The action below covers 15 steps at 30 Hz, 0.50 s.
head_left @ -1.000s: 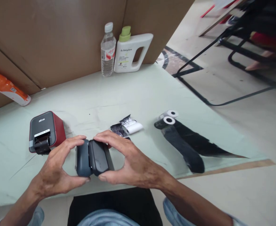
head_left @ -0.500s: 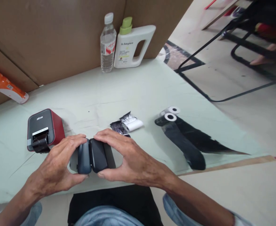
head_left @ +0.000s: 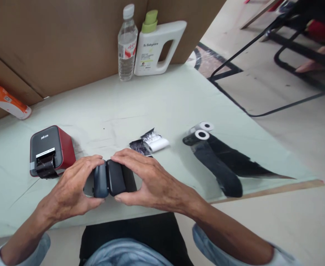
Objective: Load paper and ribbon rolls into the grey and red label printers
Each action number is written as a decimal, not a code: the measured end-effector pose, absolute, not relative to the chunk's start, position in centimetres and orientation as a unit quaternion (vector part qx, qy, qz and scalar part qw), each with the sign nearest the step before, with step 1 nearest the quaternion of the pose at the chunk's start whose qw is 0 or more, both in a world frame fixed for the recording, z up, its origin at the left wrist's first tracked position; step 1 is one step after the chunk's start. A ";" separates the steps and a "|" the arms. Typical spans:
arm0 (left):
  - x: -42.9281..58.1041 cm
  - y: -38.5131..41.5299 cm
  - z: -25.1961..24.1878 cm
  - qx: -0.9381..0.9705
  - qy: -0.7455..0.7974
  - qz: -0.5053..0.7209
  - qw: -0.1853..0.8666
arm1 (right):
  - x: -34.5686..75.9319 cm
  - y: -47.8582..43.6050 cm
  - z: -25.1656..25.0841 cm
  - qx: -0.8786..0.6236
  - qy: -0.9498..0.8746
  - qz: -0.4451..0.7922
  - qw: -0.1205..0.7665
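Both my hands grip a small dark grey device [head_left: 109, 182] with a hinged lid, held over the near edge of the pale green table [head_left: 162, 107]. My left hand [head_left: 70, 190] wraps its left half, thumb below and fingers on top. My right hand [head_left: 148, 183] clasps the lid half the same way. The two halves sit nearly closed against each other. Just behind my right fingers lies a small white paper roll in torn black wrapping [head_left: 151, 143].
A red and black label printer [head_left: 50, 150] stands to the left. Two paper rolls with long black strips [head_left: 217, 162] lie to the right. A water bottle [head_left: 127, 42] and white detergent jug [head_left: 156, 46] stand by the cardboard wall. An orange bottle [head_left: 5, 101] lies far left.
The device's lid has swung further closed between my hands, and the hands have drawn slightly nearer together. The view has tilted a little; nothing else on the table moved.
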<state>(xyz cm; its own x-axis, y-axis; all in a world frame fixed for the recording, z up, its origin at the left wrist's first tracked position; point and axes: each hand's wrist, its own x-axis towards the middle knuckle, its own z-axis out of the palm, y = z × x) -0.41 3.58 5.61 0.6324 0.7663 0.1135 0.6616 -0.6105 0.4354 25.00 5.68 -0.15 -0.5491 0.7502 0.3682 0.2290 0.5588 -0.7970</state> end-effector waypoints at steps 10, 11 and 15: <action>-0.3 3.7 5.1 0.872 0.415 0.168 0.197 | 25.3 6.1 -0.4 -0.298 -0.808 0.357 0.361; -0.4 3.7 5.0 0.870 0.416 0.172 0.201 | 25.2 6.2 -0.5 -0.297 -0.808 0.356 0.364; -0.6 3.9 4.8 0.868 0.413 0.177 0.212 | 25.2 6.3 -0.6 -0.292 -0.809 0.355 0.367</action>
<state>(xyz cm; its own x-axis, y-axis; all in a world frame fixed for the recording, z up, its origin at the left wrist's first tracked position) -0.62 3.88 4.80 0.5957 0.7923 0.1323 0.6423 -0.5687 0.5138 25.21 6.32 -0.57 -0.5610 0.7322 0.3862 0.2109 0.5776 -0.7886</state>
